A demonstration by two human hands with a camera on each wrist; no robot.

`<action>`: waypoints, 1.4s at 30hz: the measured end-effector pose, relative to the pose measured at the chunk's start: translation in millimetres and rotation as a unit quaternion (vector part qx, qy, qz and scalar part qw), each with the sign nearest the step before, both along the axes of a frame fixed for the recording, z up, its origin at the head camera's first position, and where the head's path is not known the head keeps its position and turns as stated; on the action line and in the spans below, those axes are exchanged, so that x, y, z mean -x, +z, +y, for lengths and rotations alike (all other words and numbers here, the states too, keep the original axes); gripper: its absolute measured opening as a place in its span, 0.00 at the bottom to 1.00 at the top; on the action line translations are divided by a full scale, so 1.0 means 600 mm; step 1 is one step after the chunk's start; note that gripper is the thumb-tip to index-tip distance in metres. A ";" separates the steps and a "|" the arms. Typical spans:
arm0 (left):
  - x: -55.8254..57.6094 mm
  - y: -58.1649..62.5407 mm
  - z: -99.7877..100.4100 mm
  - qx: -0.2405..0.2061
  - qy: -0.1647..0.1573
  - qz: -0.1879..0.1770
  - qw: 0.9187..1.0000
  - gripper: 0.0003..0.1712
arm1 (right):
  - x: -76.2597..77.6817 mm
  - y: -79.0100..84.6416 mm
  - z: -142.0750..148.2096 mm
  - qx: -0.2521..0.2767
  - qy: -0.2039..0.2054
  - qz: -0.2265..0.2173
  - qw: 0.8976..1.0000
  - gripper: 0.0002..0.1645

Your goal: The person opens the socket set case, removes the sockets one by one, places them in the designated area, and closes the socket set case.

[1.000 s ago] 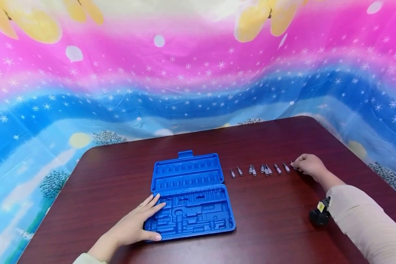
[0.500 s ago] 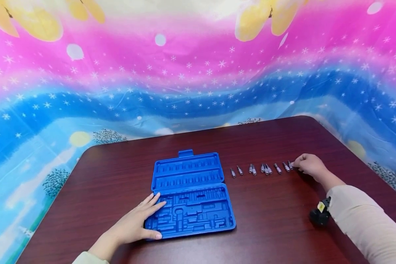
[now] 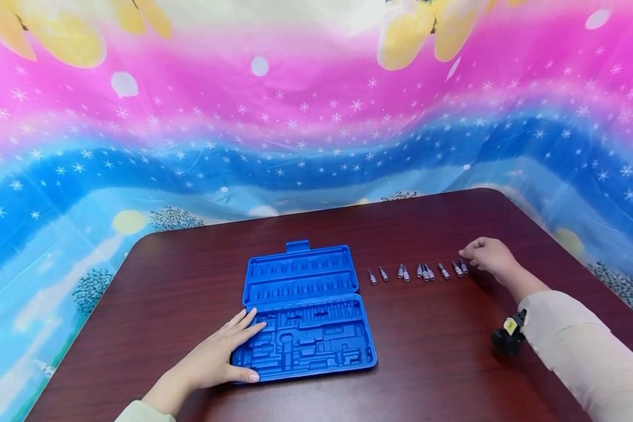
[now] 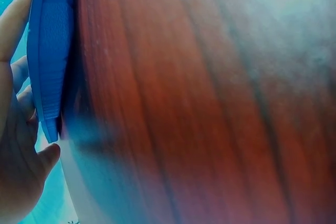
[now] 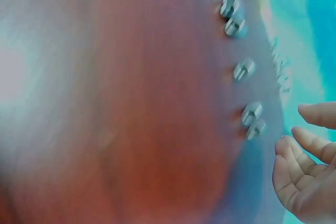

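My left hand (image 3: 211, 358) rests on the left edge of an open blue plastic tool case (image 3: 316, 375), fingers spread over its moulded tray and thumb at the front edge. The left wrist view shows the case side (image 4: 52, 51) beside that hand. On the right, several small metal socket bits (image 3: 443, 271) lie in a row on the table. My right hand (image 3: 490, 258) hovers by the row's right end, just past the last socket bit (image 3: 463, 266). In the right wrist view its fingers are loosely bent, thumb and index apart, with nothing between them.
The dark red wooden table (image 3: 427, 351) has rounded far corners. A patterned cloth backdrop (image 3: 295, 146) hangs behind and around it. The case lid (image 3: 300, 275) lies folded back, away from me. A black wrist camera (image 3: 506, 340) sits under the right sleeve.
My right hand has set a socket bit down at the right end of the row, let it go and lifted slightly away. The left hand stays on the case.
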State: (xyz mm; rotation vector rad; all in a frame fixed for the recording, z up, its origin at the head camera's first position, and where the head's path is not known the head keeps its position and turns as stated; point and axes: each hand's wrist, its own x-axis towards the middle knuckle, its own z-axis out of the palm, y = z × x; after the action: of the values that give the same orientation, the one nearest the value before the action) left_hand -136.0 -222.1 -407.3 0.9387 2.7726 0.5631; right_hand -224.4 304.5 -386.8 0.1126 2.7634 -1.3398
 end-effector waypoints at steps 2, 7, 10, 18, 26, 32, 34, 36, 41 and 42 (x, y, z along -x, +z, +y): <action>0.000 0.000 -0.001 0.006 0.003 0.001 1.000 0.48 | 0.006 0.012 -0.021 0.009 0.006 0.002 1.000 0.22; 0.000 0.001 -0.001 0.030 0.009 -0.002 1.000 0.49 | 0.023 0.026 -0.082 0.023 0.042 -0.007 0.999 0.23; 0.000 0.001 0.000 0.038 0.007 -0.002 0.999 0.49 | 0.035 0.026 -0.119 0.031 0.061 -0.005 0.998 0.21; -0.001 0.006 0.001 0.064 0.005 0.018 0.998 0.49 | 0.073 0.025 -0.215 0.043 0.105 0.000 0.994 0.19; -0.009 0.013 0.003 0.063 0.002 0.024 0.998 0.47 | 0.110 0.015 -0.286 0.016 0.125 -0.049 0.991 0.24; -0.011 0.007 0.002 0.059 0.018 -0.003 0.998 0.47 | 0.123 0.001 -0.329 0.008 0.134 -0.076 0.988 0.25; -0.011 0.004 0.002 0.056 0.020 -0.009 0.998 0.47 | 0.124 -0.002 -0.339 0.014 0.129 -0.080 0.988 0.25; -0.011 0.003 0.002 0.054 0.021 -0.009 0.998 0.47 | 0.126 -0.002 -0.347 0.023 0.114 -0.081 0.990 0.24; -0.007 0.002 0.002 0.056 0.026 -0.003 0.998 0.47 | 0.127 0.008 -0.355 0.073 0.060 -0.049 0.994 0.19; -0.007 0.002 0.002 0.056 0.027 -0.003 0.998 0.47 | 0.126 0.012 -0.355 0.088 0.051 -0.039 0.994 0.18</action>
State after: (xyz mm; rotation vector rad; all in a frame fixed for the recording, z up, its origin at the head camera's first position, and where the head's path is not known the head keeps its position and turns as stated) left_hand -131.8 -220.6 -406.3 0.8387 2.7992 0.4134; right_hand -299.7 91.4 -379.6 0.0144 2.5376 -1.5089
